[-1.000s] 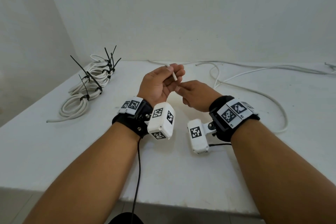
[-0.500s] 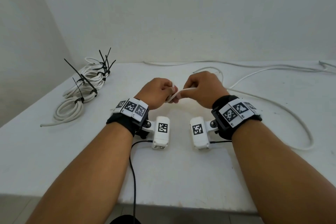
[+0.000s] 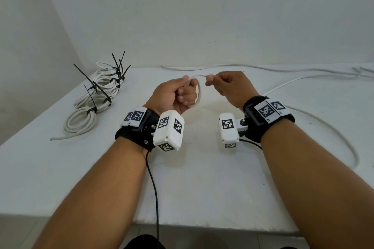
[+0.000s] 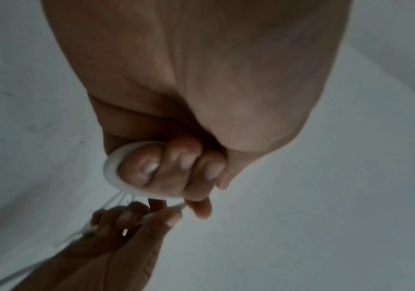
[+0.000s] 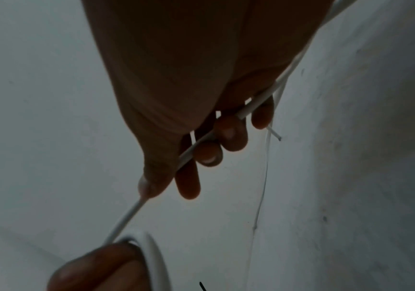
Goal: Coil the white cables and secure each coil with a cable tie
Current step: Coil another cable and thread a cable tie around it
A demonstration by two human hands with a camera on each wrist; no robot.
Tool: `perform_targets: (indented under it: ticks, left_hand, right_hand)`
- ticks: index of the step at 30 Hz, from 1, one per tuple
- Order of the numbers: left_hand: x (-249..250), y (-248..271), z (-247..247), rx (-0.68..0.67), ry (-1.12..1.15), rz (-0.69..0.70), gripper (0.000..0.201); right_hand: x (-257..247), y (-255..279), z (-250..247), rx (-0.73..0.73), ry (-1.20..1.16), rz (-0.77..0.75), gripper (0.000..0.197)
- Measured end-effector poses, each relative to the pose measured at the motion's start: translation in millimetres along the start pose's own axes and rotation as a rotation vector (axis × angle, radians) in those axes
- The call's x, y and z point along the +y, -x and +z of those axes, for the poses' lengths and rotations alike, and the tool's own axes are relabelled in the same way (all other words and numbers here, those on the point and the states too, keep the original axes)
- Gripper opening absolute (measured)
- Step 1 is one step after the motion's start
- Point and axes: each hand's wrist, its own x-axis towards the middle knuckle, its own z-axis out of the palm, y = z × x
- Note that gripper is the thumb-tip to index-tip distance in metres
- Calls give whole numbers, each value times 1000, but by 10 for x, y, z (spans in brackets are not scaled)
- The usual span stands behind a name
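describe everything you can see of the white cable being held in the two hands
The cable is thin, round and white, plastic-looking, flexible. Its near part is bent into one small loop that the left hand grips in curled fingers above the table. From the loop a short taut stretch runs to the right hand, which pinches it and lets it pass under the fingers. Beyond that hand the rest trails loose in a wide curve on the table to the right.

White table (image 3: pixel 202 198), tied cable coils (image 3: pixel 95 99), loose white cable (image 3: pixel 334 133)
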Motion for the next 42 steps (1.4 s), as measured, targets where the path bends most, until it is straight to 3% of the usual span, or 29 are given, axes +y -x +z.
perform_targets:
  ticks: [4, 7, 9, 13, 17, 20, 22, 25, 27, 29, 33, 38, 42]
  left_hand:
    - [47, -27, -9, 21, 288, 133, 28]
    - [67, -35, -1, 33, 374, 189, 30]
    - [60, -60, -17, 110, 384, 238, 27]
    - [39, -118, -54, 358, 173, 383, 20]
    - [-38, -160, -42, 428, -28, 454, 24]
    - [-82, -171, -90, 486, -349, 441, 25]
    - [-97, -137, -122, 481, -646, 364, 24]
    - [-73, -57, -109, 375, -1081, 218, 27]
    - [-53, -18, -67, 297, -1191, 117, 35]
    - [-35, -13, -32, 234, -1092, 58, 29]
    - [-47, 4, 12, 133, -806, -17, 29]
    - [-46, 37, 22, 79, -659, -49, 35]
    - [-24, 69, 82, 38, -349, 12, 36]
  right_hand:
    - [33, -18, 111, -153, 95, 32, 31]
    - [19, 1, 179, -329, 173, 76, 31]
    - [-32, 29, 189, -465, 241, 107, 31]
    - [-119, 88, 180, -614, 350, 123, 30]
    - [-174, 141, 220, -666, 396, 120, 31]
    - [-244, 186, 233, -678, 439, 62, 29]
    - [-268, 197, 214, -628, 467, -1, 26]
    - [-239, 178, 183, -410, 407, -86, 15]
    - [-214, 171, 175, -301, 337, -108, 6]
    - [-196, 161, 160, -207, 288, -118, 6]
    - [-149, 141, 60, -15, 166, -132, 32]
    - [-104, 147, -1, 6, 75, -137, 20]
    - [7, 109, -61, 71, 86, -109, 23]
